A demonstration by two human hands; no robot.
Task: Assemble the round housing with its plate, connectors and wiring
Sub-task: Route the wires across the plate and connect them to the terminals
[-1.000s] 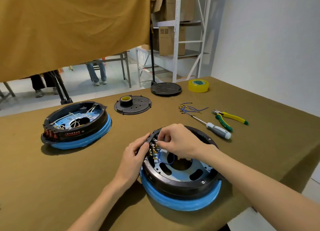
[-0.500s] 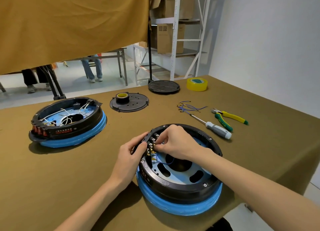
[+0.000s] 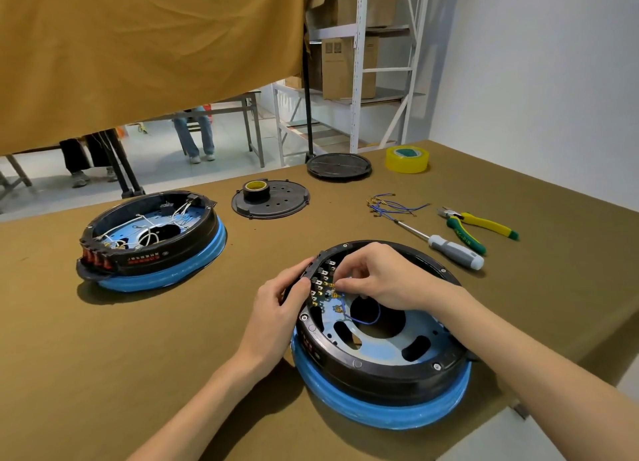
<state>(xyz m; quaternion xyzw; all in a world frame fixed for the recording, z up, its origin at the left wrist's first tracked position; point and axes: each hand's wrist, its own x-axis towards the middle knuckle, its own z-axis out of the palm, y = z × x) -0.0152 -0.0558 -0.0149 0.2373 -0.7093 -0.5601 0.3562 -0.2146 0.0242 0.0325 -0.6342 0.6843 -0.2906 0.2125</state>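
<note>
Housing (image 3: 380,367) lower centre of frame. Left hand (image 3: 276,308) grips connector block (image 3: 316,270) on rim; right hand (image 3: 383,277) pinches blue wire (image 3: 363,319) terminal at block.

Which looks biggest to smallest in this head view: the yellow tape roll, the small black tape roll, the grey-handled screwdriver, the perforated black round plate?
1. Perforated black round plate
2. Grey-handled screwdriver, the longest tool here, though nearer the camera
3. Yellow tape roll, farther off, so perhaps understated
4. Small black tape roll sitting on the plate
</note>
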